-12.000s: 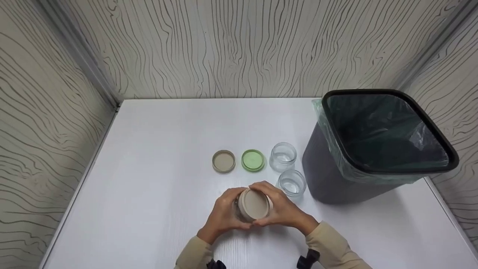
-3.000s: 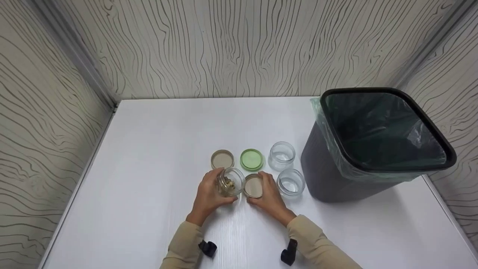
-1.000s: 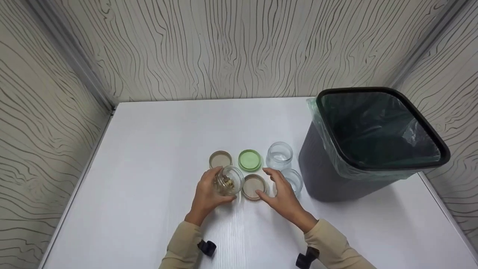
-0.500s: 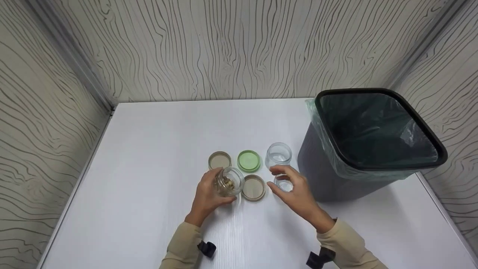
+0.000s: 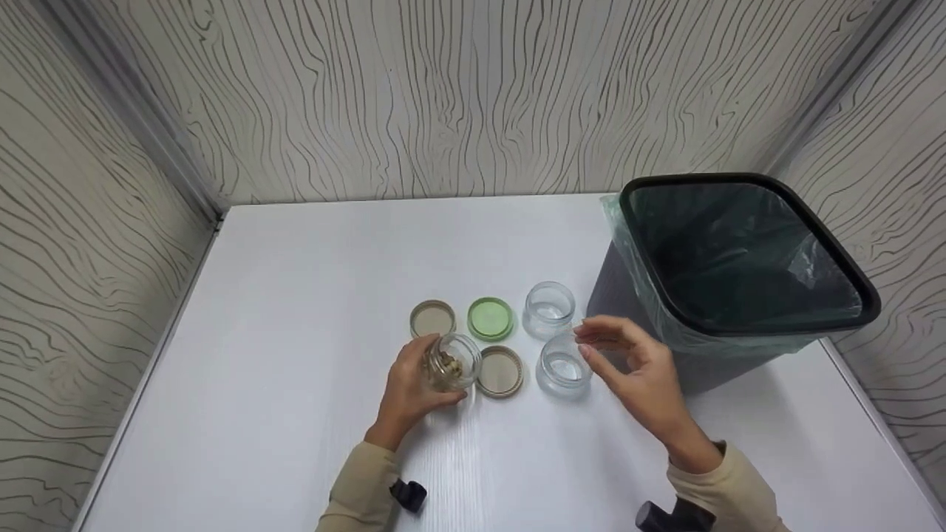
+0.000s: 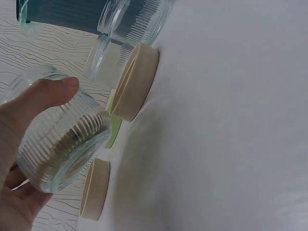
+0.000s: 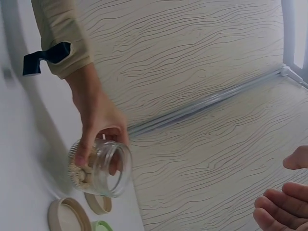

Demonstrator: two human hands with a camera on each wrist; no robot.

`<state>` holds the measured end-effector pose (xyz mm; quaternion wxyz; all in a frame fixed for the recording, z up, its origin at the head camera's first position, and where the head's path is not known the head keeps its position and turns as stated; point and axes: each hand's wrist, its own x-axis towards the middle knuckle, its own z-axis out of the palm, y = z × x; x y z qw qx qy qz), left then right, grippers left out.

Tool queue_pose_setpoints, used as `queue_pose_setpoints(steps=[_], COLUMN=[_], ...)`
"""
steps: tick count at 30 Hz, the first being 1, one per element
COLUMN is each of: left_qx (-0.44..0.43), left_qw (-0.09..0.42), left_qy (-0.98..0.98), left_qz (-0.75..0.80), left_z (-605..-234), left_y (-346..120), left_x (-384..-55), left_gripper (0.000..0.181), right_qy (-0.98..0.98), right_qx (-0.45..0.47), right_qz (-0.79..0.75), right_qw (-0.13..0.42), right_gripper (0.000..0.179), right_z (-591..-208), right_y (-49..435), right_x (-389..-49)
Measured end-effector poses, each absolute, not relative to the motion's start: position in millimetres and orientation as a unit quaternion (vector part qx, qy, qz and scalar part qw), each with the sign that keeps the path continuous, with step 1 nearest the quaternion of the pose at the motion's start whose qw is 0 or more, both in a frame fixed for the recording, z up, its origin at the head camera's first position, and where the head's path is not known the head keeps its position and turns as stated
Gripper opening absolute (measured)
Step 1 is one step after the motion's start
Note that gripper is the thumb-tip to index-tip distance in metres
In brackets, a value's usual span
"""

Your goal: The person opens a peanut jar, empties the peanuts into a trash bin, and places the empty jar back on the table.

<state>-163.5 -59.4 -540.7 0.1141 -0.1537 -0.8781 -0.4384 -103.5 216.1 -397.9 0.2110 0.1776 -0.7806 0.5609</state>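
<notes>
My left hand (image 5: 405, 388) grips a clear ribbed glass jar (image 5: 452, 362), tilted above the table with its mouth uncovered. Small beige-brown lumps lie in its bottom, also visible through the glass jar (image 7: 98, 166) in the right wrist view. Just right of it a beige lid (image 5: 499, 372) lies inner side up. My right hand (image 5: 643, 380) is raised with relaxed fingers and a gap between thumb and fingertips, nothing held. Its fingertips overlap the rim of an uncovered glass jar (image 5: 563, 369) in the head view. Behind that stands another uncovered glass jar (image 5: 550, 307).
A second beige lid (image 5: 433, 320) and a green lid (image 5: 491, 318) lie behind the held jar on the white table (image 5: 295, 318). At the right stands a tall dark bin (image 5: 621, 288) lined with a thin green bag. Wood-patterned panels (image 5: 414, 103) enclose the table.
Twelve seconds ago both hands held the lidded jar. The beige lid came off and was laid down; my right hand released it and moved right past the front jar. My left hand stayed put.
</notes>
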Motion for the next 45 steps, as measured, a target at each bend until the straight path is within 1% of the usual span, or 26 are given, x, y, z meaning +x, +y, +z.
queue_pose_setpoints(steps=[6,11,17,23,27,37,40,43,45], left_qx=[-0.157,-0.162,-0.158,-0.153,-0.156,-0.157,-0.158,-0.160,-0.162], left_qw=[0.126,0.137,0.130,0.137,0.140,0.129,0.127,0.131,0.137], left_qy=[-0.879,-0.878,-0.884,-0.884,-0.881,-0.880,-0.879,-0.877,-0.876], left_qz=[-0.433,-0.429,-0.420,-0.420,-0.423,-0.429,-0.432,-0.434,-0.433], left_z=[-542,-541,-539,-539,-539,-535,-535,-535,-536], left_y=[-60,-60,-59,-60,-61,-60,-60,-60,-60], left_x=[-164,-165,-165,-165,-165,-165,-165,-165,-165], left_gripper=[0.088,0.089,0.090,0.089,0.089,0.089,0.089,0.089,0.088], right_qy=[-0.754,-0.746,-0.721,-0.686,-0.675,-0.696,-0.750,-0.785,-0.786], right_qx=[0.204,0.206,0.218,0.232,0.219,0.130,0.045,-0.055,-0.101], right_qz=[0.576,0.583,0.608,0.626,0.629,0.607,0.540,0.480,0.468], right_qw=[0.241,0.246,0.251,0.290,0.317,0.360,0.381,0.388,0.391], right_gripper=[0.031,0.030,0.029,0.030,0.027,0.022,0.022,0.024,0.025], right_z=[-379,-369,-358,-347,-338,-333,-331,-328,-325], right_y=[232,245,262,284,300,343,354,366,373], right_x=[-100,-99,-95,-90,-90,-95,-97,-100,-104])
